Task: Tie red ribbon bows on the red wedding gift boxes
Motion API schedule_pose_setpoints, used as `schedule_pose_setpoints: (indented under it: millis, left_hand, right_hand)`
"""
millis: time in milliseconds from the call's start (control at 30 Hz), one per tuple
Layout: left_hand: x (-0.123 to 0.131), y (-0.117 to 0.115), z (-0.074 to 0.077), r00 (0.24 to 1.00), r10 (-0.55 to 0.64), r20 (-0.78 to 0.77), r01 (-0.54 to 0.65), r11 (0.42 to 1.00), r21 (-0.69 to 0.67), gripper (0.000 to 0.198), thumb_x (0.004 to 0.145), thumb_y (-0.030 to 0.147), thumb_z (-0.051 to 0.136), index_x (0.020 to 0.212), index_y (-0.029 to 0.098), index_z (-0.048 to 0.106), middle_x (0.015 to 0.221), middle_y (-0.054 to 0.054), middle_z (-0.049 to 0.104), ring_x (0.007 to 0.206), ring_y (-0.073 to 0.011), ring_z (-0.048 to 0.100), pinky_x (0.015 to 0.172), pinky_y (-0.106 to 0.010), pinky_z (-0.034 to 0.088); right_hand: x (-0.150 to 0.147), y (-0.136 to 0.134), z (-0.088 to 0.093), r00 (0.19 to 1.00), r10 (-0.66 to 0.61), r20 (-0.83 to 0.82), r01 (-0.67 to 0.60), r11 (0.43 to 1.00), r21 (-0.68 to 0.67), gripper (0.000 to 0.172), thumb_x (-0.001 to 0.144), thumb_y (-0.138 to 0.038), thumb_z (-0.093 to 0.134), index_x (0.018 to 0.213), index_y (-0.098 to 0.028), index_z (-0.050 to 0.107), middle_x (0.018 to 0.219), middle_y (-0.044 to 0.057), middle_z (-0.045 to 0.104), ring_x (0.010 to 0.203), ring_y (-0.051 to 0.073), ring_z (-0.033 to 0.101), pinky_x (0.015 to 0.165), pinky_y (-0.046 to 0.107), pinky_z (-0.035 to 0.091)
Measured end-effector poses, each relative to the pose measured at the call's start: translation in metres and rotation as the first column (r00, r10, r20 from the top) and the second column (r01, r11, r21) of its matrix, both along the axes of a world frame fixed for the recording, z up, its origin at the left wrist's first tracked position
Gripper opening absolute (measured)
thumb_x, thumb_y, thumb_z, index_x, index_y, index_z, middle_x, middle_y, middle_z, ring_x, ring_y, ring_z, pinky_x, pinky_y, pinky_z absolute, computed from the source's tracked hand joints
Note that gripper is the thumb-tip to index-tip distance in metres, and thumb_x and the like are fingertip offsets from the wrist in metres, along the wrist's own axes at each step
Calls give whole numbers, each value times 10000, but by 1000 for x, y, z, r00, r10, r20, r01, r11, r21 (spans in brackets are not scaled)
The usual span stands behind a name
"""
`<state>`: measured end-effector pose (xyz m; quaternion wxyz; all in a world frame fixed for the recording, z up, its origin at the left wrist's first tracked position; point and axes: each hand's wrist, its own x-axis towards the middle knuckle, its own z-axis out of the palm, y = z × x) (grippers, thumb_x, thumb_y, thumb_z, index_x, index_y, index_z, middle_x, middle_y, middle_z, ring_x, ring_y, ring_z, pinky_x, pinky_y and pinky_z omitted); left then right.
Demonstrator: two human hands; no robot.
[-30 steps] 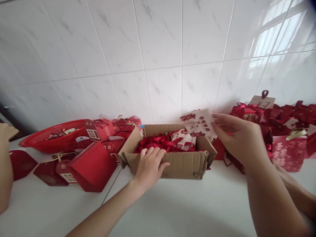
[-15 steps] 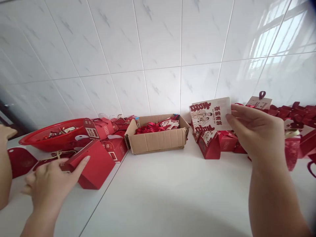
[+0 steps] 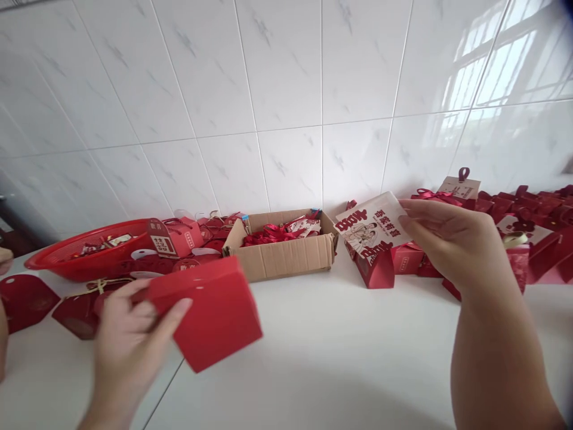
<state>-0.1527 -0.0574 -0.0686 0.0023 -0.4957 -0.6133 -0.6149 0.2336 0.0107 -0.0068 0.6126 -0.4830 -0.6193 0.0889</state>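
Observation:
Between the thumb and fingers of my left hand point(image 3: 134, 334) is a red gift box point(image 3: 215, 316), tilted and lifted above the white table point(image 3: 313, 352). My right hand point(image 3: 452, 245) pinches the right edge of a pale printed card point(image 3: 369, 227) with dark red characters and a drawn couple. Behind and below the card stands another red box point(image 3: 378, 269). Ahead, between my hands, an open cardboard box point(image 3: 286, 257) holds red ribbons point(image 3: 273, 234) and some printed cards.
On the left, a red plastic basket point(image 3: 80, 263) holds small wrapped items, with several red boxes point(image 3: 179, 236) beside it. Many red gift boxes point(image 3: 546, 239) crowd the right side. A tiled wall point(image 3: 290, 161) rises behind. Part of another person's arm point(image 3: 3, 334) shows at the left edge.
My left hand has carried the red gift box right, away from the boxes on the left. The card in my right hand has tilted and dropped slightly. The other person's arm has shifted left.

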Motion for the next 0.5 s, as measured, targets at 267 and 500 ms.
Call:
schedule_pose_setpoints:
  millis: [267,500]
  left_hand:
    - [112,59,-20,774,-601,199,632,749,-198,227,733,358,699,854,173,645,845,-50,694,756,-188,652,657,-268,519]
    - [119,84,-47,706,-639,306,696,706,-130,239,788,383,645,918,186,606,1090,-58,635,1001,-201,595,791,-270,478]
  right_hand:
    - [-7,-12,-1,943,123,310,-172,976,136,277,827,-190,573,1060,-270,701,1006,-10,726,921,195,677,752,297,572]
    - [-34,-3,-5,793,322,518,-398,917,38,370,882,-97,458,1151,-257,655,911,11,719,789,157,655,668,270,516]
